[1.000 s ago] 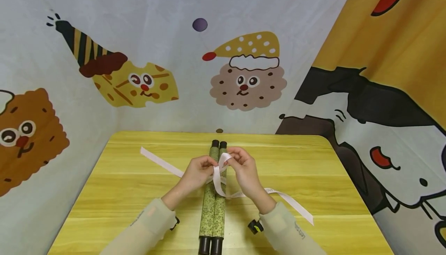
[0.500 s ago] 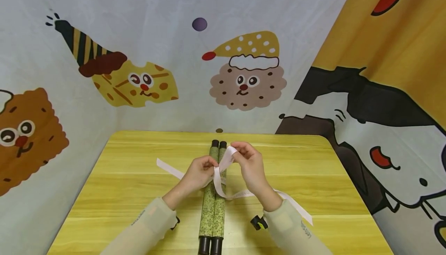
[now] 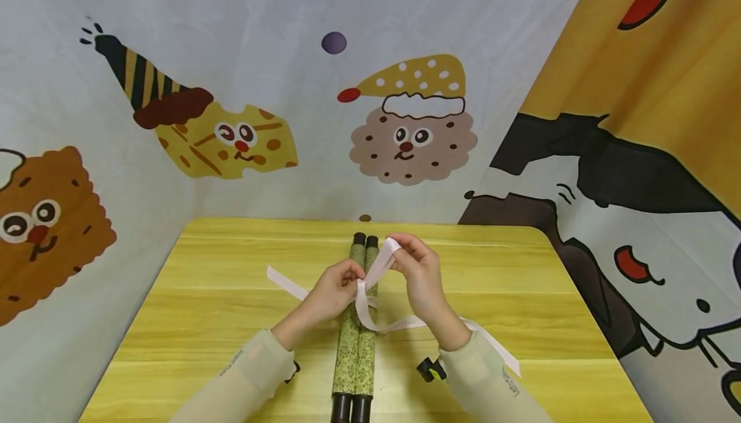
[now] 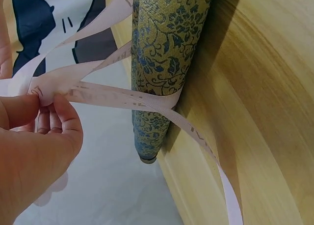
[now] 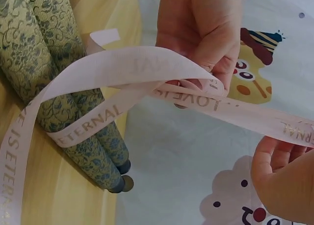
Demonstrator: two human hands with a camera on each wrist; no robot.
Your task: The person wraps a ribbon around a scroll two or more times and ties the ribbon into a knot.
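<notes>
Backdrop: white cloth (image 3: 266, 44) printed with cartoon snacks, behind a yellow wood-look desk (image 3: 173, 326).
Rolls: two (image 3: 363, 349), flowered green, dark ends, side by side lengthwise on desk.
Ribbon: pale pink, lettered (image 3: 379, 267); passes round rolls, one stretch raised between the hands, tails out either side.
Left hand: (image 3: 332, 291) thumb and fingertips pinch ribbon just above rolls.
Right hand: (image 3: 421, 275) fingers bent, pinching raised ribbon.
Handling: ribbon probably light, limp, slippery; best pinched flat near the crossing. Rolls look firm; steady mid-length.

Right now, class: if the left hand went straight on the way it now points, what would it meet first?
The left hand would likely meet the printed pink ribbon loop first, rising to the right hand; depth is unclear.
</notes>
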